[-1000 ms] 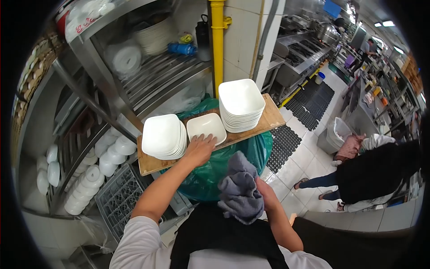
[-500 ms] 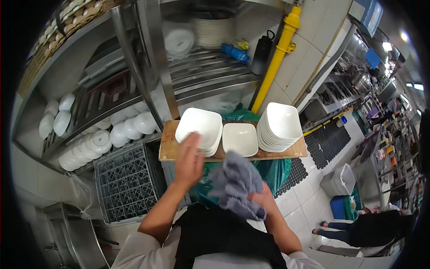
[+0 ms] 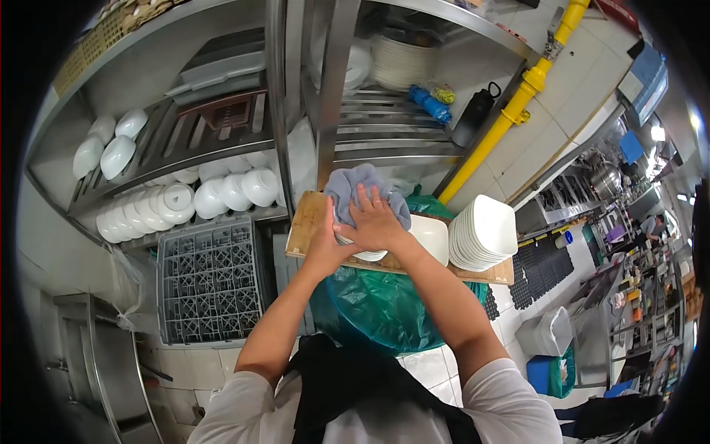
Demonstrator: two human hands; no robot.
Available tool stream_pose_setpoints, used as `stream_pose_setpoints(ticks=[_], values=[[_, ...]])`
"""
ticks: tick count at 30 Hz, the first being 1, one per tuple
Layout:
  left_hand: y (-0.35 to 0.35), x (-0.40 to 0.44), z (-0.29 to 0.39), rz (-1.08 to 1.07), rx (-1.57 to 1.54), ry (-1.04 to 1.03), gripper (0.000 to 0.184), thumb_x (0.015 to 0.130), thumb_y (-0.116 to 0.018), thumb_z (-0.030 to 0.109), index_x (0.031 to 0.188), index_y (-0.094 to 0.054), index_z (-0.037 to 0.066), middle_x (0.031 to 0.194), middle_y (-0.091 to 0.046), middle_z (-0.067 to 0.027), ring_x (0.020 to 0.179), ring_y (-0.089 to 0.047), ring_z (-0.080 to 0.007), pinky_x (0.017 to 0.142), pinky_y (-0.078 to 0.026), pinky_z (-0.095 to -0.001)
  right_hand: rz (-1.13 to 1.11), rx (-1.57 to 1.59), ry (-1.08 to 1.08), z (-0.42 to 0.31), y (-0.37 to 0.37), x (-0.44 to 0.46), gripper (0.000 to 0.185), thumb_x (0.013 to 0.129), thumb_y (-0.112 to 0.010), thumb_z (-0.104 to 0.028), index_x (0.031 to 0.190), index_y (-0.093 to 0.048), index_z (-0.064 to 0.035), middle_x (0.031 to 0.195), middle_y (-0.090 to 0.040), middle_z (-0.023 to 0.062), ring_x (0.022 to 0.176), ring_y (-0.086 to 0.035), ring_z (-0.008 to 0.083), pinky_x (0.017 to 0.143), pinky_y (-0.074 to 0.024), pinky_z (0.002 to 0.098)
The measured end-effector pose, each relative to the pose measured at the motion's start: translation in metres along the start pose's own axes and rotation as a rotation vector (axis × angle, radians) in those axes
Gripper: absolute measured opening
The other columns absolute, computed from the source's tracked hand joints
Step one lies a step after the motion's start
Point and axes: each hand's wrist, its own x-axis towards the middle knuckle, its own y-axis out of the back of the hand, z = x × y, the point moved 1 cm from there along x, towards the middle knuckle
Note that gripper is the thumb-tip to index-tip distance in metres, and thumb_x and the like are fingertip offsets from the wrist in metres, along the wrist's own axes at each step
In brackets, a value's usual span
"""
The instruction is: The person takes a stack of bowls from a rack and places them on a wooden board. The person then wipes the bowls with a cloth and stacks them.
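Observation:
A grey-blue cloth (image 3: 346,185) covers the top of the left stack of white square bowls (image 3: 370,256), whose lower rims show. Spread flat on the cloth, my right hand (image 3: 376,222) presses down with its fingers apart. My left hand (image 3: 325,243) grips the near left side of that stack, its fingers along the cloth's edge. A white bowl (image 3: 431,237) stands in the middle, partly behind my right wrist. At the right is a tall stack of square bowls (image 3: 484,233). All rest on a wooden board (image 3: 303,223).
Beneath the board is a bin lined with a green bag (image 3: 384,307). A grey dish rack (image 3: 209,285) lies at the left, below shelves of white bowls (image 3: 177,202). A yellow pipe (image 3: 499,133) rises behind. A person in dark clothes (image 3: 617,416) is at the lower right.
The cloth has moved from in front of the board onto the left stack, with my right hand on it. My left hand has closed around that stack's side. The camera view has turned left.

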Motion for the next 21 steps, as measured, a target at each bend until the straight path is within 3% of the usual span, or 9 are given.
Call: stream_pose_setpoints(ticks=[2,5,8,9,12,15,18,21], values=[[-0.001,0.003,-0.003,-0.001,-0.073,0.001,0.124,0.062,-0.086,0.017,0.150,-0.001,0.002,0.149,-0.031,-0.0226,0.137,-0.034,-0.0304,0.109,-0.030,-0.0353,-0.154,0.127,0.008,-0.004,0.019,-0.006,0.090,0.083,-0.046,-0.068,0.140,-0.039,0.0006,0.154,-0.018,0.0231,0.141,-0.018,0.0426,0.114,-0.0203,0.0472],[-0.001,0.002,0.004,0.024,-0.093,0.034,0.125,0.063,-0.086,0.016,0.151,0.003,0.004,0.146,-0.035,-0.0214,0.133,-0.039,-0.0293,0.107,-0.033,-0.0348,-0.135,0.286,0.278,0.021,0.009,0.000,0.075,0.082,-0.060,-0.052,0.132,-0.049,0.0018,0.141,-0.044,0.0219,0.128,-0.044,0.0362,0.107,-0.0340,0.0385],[0.000,0.000,0.007,0.002,-0.185,0.049,0.130,0.063,-0.087,0.020,0.149,0.008,0.004,0.141,-0.043,-0.0239,0.128,-0.046,-0.0328,0.102,-0.039,-0.0361,-0.172,0.640,0.168,0.015,0.049,-0.011,0.051,0.081,-0.068,-0.028,0.120,-0.057,0.0025,0.113,-0.064,0.0146,0.101,-0.060,0.0206,0.090,-0.0458,0.0326],[0.000,0.001,0.004,0.029,-0.189,0.001,0.129,0.063,-0.087,0.019,0.150,0.007,0.004,0.140,-0.044,-0.0236,0.127,-0.047,-0.0326,0.102,-0.040,-0.0359,-0.052,0.938,0.103,0.015,0.052,-0.015,0.044,0.079,-0.069,-0.023,0.114,-0.061,0.0021,0.100,-0.068,0.0119,0.093,-0.061,0.0184,0.085,-0.0476,0.0304],[-0.005,0.000,-0.004,0.060,-0.148,-0.073,0.125,0.064,-0.086,0.019,0.150,0.003,0.003,0.138,-0.046,-0.0228,0.125,-0.049,-0.0319,0.100,-0.041,-0.0358,0.055,1.216,0.076,0.023,0.080,-0.024,0.050,0.078,-0.069,-0.031,0.117,-0.061,-0.0003,0.103,-0.068,0.0163,0.095,-0.063,0.0269,0.084,-0.0482,0.0317],[-0.005,0.000,-0.003,0.005,-0.098,0.006,0.119,0.064,-0.085,0.015,0.150,-0.004,0.003,0.139,-0.044,-0.0213,0.126,-0.048,-0.0296,0.101,-0.041,-0.0356,-0.015,0.696,-0.040,0.029,0.111,-0.026,0.055,0.084,-0.064,-0.038,0.126,-0.056,-0.0030,0.119,-0.061,0.0210,0.109,-0.058,0.0271,0.096,-0.0440,0.0360],[-0.008,0.001,-0.009,-0.020,-0.221,0.081,0.114,0.065,-0.082,0.005,0.151,-0.009,0.005,0.142,-0.041,-0.0180,0.127,-0.046,-0.0253,0.105,-0.038,-0.0346,0.116,-0.103,0.064,0.033,0.031,-0.024,0.073,0.083,-0.060,-0.053,0.137,-0.047,-0.0058,0.141,-0.041,0.0258,0.129,-0.043,0.0362,0.107,-0.0342,0.0417],[-0.012,0.001,-0.027,0.047,-0.233,-0.001,0.109,0.067,-0.081,0.007,0.150,-0.010,0.005,0.139,-0.044,-0.0190,0.125,-0.048,-0.0266,0.103,-0.039,-0.0353,-0.128,0.105,-0.011,-0.001,0.026,-0.026,0.085,0.079,-0.059,-0.062,0.142,-0.040,-0.0081,0.151,-0.023,0.0255,0.139,-0.027,0.0405,0.113,-0.0249,0.0438]])
